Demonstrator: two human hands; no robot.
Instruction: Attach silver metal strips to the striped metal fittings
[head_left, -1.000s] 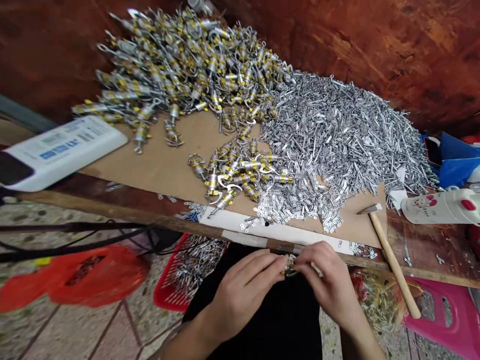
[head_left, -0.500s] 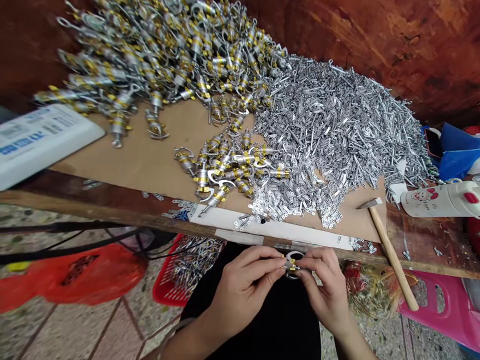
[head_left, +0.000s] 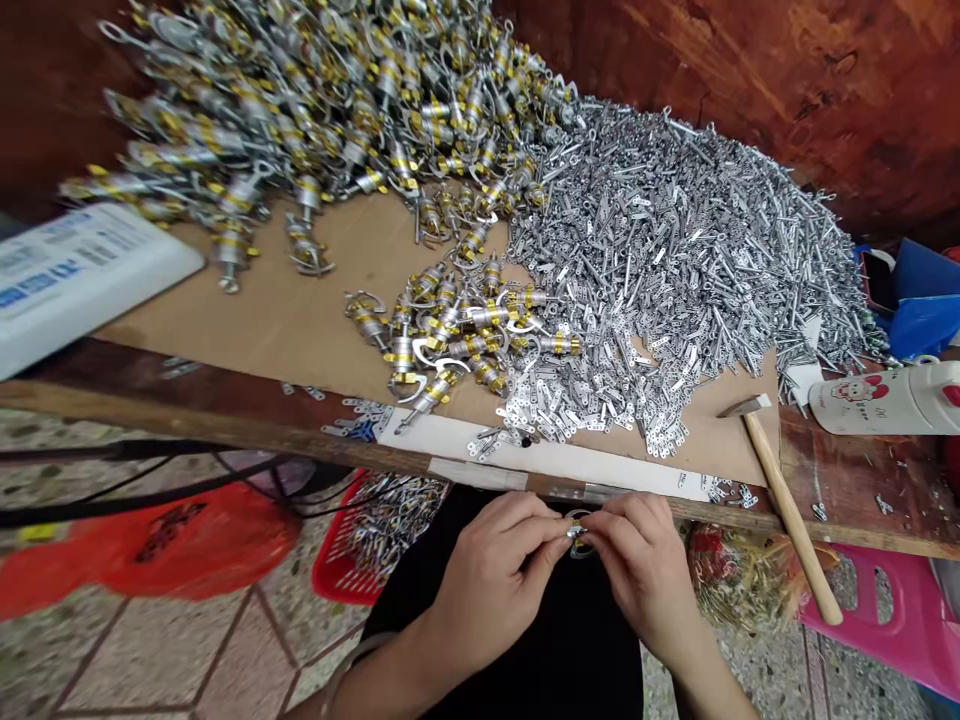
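Over my lap, just below the table edge, my left hand (head_left: 499, 570) and my right hand (head_left: 641, 560) pinch one small metal fitting (head_left: 576, 531) between them. It is silver and yellow with a curved hook-like arm; fingertips cover most of it. Beyond my hands on the cardboard lies a small group of similar silver-and-yellow fittings (head_left: 450, 335). Farther back is a big heap of the same fittings (head_left: 322, 110). To its right spreads a large pile of small silver plates and eye pins (head_left: 675, 240).
A hammer (head_left: 787, 510) overhangs the table edge at right, near a white bottle (head_left: 885, 398). A white box (head_left: 90, 275) stands at left. Below are a red basket (head_left: 337, 560) of metal parts, an orange-red plastic bag (head_left: 202, 545) and a pink stool (head_left: 874, 600).
My right fingers have moved left, closer to my left fingertips, and now cover more of the fitting. The view has shifted slightly; the piles look the same.
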